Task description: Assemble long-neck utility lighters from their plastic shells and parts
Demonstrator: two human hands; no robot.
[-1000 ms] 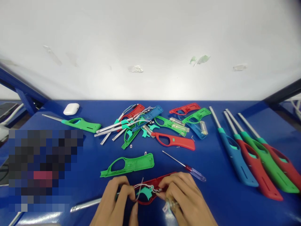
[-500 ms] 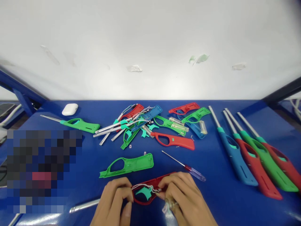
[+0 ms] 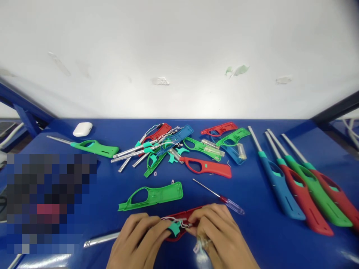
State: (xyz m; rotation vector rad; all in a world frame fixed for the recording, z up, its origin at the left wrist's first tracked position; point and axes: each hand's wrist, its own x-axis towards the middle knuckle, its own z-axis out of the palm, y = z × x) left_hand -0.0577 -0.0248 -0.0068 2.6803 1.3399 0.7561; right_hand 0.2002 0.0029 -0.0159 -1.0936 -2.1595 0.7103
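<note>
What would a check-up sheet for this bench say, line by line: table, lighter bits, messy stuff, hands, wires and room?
Surface: blue table, shiny, with some glare.
Job's things: open red shell with turquoise trigger; green shell and screwdriver lie beyond.
Clutter: piled lighter parts; white case; four lighters on the right; pixelated patch at left, can't tell what it hides.
Hands: left hand at the trigger; right hand grips the red shell.
Cables: thin white wires in the red shell; white cable, left edge.
Surroundings: white wall with peeling marks.

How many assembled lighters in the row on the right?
4, left to right: blue lighter, red lighter, green lighter, second red lighter, cut off by frame edge. More could be beyond.
</note>
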